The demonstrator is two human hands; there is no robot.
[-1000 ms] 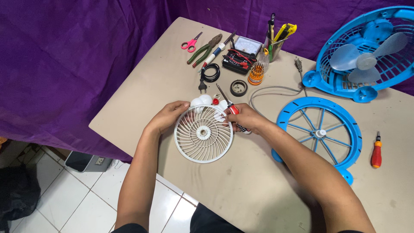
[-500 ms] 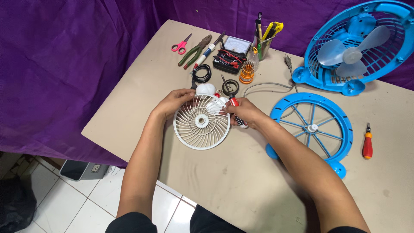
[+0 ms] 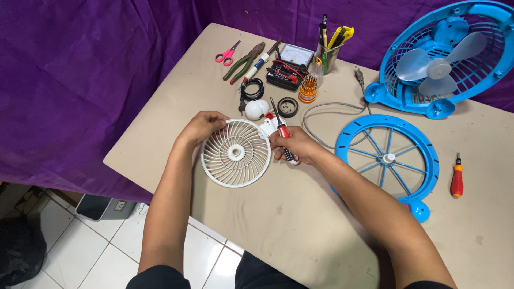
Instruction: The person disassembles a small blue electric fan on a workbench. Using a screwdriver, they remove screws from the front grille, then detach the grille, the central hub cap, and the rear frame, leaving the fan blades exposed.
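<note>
We are steadying the round white plastic fan grille (image 3: 236, 153) on the beige table (image 3: 300, 225), left hand (image 3: 202, 126) gripping its rim, right hand (image 3: 293, 145) clasping a red-handled screwdriver (image 3: 282, 135), which, we judge, is best kept upright.

Colours here are pretty loud. The grille (image 3: 236, 153) is white with a swirl of thin curved ribs around a round hub. The screwdriver (image 3: 283, 137) has a red and black handle. The table (image 3: 278, 214) is plain beige, the cloth (image 3: 80, 69) behind it deep purple. The fan (image 3: 447, 56) is bright blue with pale grey, see-through blades, and the guard (image 3: 386, 159) is the same blue with straight spokes. The scissors (image 3: 227, 54) are pink-red, the pliers (image 3: 243, 61) dark green, and the small screwdriver (image 3: 456, 176) orange and red. The floor tiles (image 3: 75, 246) are white.
</note>
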